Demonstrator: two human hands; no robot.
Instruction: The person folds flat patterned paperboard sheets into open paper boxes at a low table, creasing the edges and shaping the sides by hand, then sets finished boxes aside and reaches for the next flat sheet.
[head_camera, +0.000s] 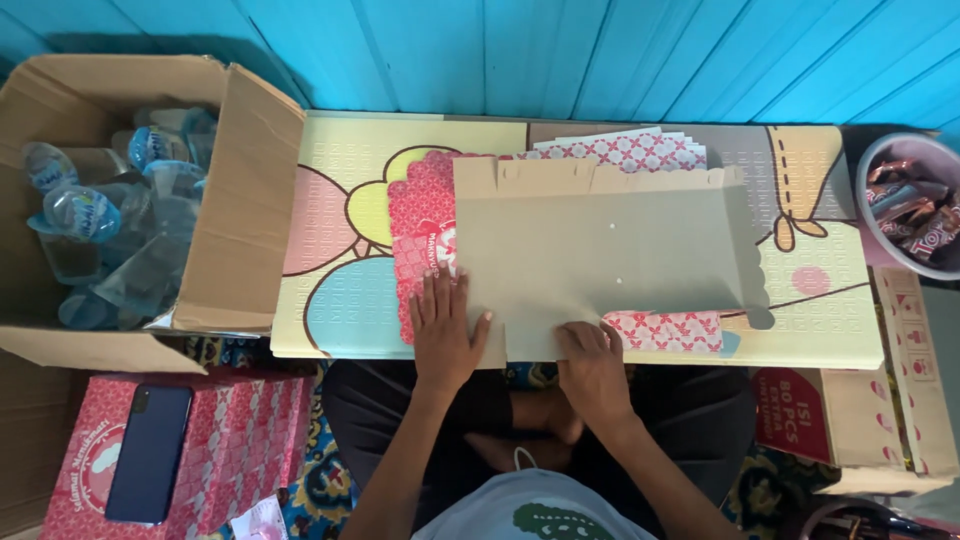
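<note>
Both hands press on a flat, unfolded cardboard box (600, 255), plain side up, lying on a low table (830, 320) with a cartoon print. The left hand (445, 330) lies flat on its near left corner; the right hand (592, 362) presses its near edge. A carton of water cups (100, 220) stands left, with a phone (148, 452) nearer by

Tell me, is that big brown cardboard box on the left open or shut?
Open. The big brown cardboard box has its flaps folded outward, and clear plastic water cups show inside it.
</note>
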